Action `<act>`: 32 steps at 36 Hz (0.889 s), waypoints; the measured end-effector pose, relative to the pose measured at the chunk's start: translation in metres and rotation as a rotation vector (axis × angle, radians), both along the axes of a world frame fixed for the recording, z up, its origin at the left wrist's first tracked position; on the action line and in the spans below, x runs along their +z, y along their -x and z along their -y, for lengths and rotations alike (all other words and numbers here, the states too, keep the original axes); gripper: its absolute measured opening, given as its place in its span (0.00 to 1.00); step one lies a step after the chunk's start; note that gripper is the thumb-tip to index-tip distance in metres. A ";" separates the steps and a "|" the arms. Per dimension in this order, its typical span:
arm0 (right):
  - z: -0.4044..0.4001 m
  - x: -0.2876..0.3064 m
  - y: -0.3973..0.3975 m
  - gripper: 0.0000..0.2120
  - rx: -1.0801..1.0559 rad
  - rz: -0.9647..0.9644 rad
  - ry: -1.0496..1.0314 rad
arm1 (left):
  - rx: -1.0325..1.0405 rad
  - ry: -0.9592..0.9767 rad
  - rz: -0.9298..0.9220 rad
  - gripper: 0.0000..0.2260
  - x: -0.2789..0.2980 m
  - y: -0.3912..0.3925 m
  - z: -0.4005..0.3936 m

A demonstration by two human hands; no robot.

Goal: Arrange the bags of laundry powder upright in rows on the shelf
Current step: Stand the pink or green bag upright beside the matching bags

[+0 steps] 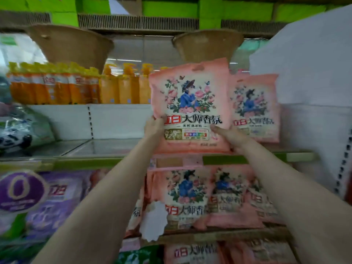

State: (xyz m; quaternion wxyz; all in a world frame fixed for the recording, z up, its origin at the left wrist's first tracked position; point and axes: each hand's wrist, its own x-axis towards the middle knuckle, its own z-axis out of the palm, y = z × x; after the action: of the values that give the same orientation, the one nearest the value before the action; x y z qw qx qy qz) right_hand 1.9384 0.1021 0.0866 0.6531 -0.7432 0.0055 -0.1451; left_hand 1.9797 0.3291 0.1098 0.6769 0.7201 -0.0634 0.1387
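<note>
I hold a pink laundry powder bag (190,100) upright with both hands, its bottom near the front edge of the metal shelf (91,149). My left hand (155,126) grips its lower left edge. My right hand (231,137) grips its lower right edge. Another pink bag (257,109) stands upright on the shelf just behind and to the right, partly hidden by the held one. Several more pink bags (192,197) stand on the shelf below.
Orange bottles (57,86) line the back left behind a white divider (114,121). A green-white bag (24,126) lies at the shelf's left end. A white side panel (312,73) borders the right. Purple bags (55,202) fill the lower left.
</note>
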 end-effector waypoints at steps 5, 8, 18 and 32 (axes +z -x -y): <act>0.074 -0.001 0.008 0.27 -0.076 -0.012 -0.005 | -0.138 0.044 -0.036 0.15 -0.006 -0.015 0.083; 0.105 -0.004 0.008 0.19 -0.112 -0.021 -0.045 | -0.196 0.033 -0.063 0.07 -0.004 -0.016 0.119; 0.205 0.005 -0.016 0.23 -0.192 0.092 -0.130 | -0.374 0.166 -0.140 0.13 0.001 -0.046 0.226; 0.262 -0.014 -0.059 0.11 -0.173 0.088 -0.207 | -0.353 0.296 -0.181 0.12 -0.030 -0.101 0.296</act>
State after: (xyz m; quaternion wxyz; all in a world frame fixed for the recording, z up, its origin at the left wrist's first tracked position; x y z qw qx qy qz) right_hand 1.9977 -0.1601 0.0729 0.7109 -0.6616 0.0557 -0.2321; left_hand 2.0803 0.0333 0.0799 0.7917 0.6003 -0.1063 -0.0390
